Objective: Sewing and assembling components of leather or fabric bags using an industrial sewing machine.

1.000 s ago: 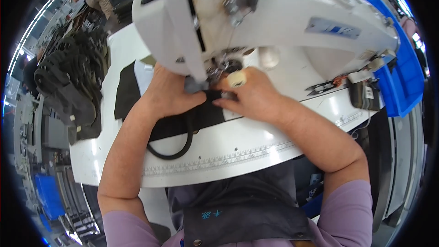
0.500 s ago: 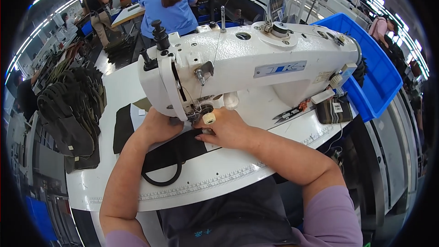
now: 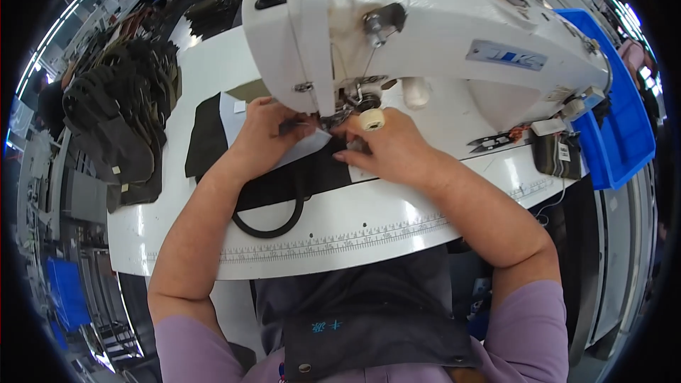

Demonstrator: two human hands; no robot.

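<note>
In front of me is a white sewing machine point(image 3: 433, 35), its needle area partly hidden by my fingers. My left hand point(image 3: 266, 138) is closed, pinching the edge of a white sheet point(image 3: 306, 149) left of the presser foot. My right hand point(image 3: 397, 143) lies right of the foot, fingers curled and thumb low over the fabric. A small greyish thing shows within its fingers, too hidden to name. Under both hands lies a dark fabric piece point(image 3: 284, 188) with a black loop handle point(image 3: 273, 232) hanging toward me.
Dark cut pieces point(image 3: 117, 124) are piled at the table's left. Thread snips point(image 3: 493, 142) and a small striped pouch point(image 3: 555, 156) lie on the right, near a blue bin point(image 3: 621, 142). A printed ruler strip point(image 3: 340, 245) follows the front edge.
My view has tilted down, so the machine sits higher in it. My left hand has risen from lying against the fabric into a pinch, and more of the white sheet shows between my hands.
</note>
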